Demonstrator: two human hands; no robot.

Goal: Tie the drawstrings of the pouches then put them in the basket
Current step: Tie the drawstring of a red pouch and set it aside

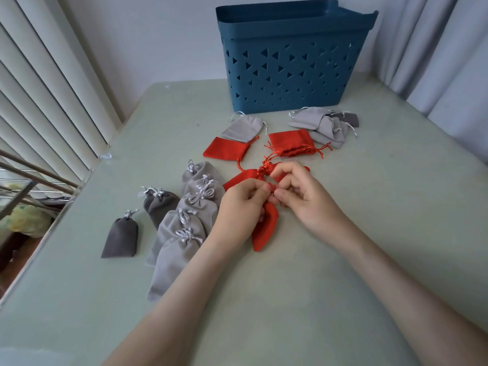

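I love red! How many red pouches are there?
4. The flat red pouch by a light grey pouch; the bunched red pouch by the grey pile; the tied red pouch behind the left hand; the held red pouch in both hands. The right hand may hide another.

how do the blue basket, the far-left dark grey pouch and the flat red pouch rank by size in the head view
1. blue basket, clearly largest.
2 and 3. far-left dark grey pouch and flat red pouch look alike; the red one lies farther from the camera, so unranked.
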